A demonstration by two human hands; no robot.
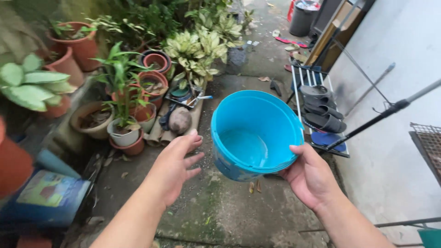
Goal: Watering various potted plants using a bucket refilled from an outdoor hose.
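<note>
One blue bucket (255, 133) mid-air, centre, tilted toward viewer, little water inside. Right hand (310, 177) grips near-right rim; left hand (172, 167) released, just left, not touching. Step: carrying water, likely. Next calls for steadying with left hand. Potted plants (124, 96) far left; sandal rack (321, 112) right.

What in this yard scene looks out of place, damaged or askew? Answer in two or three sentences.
The blue bucket is tilted toward the camera, gripped at its rim by the right hand only, and its outer wall looks scuffed and stained. The left hand is open beside it, not touching. Loose sandals lie scattered on the concrete, off the shoe rack.
</note>
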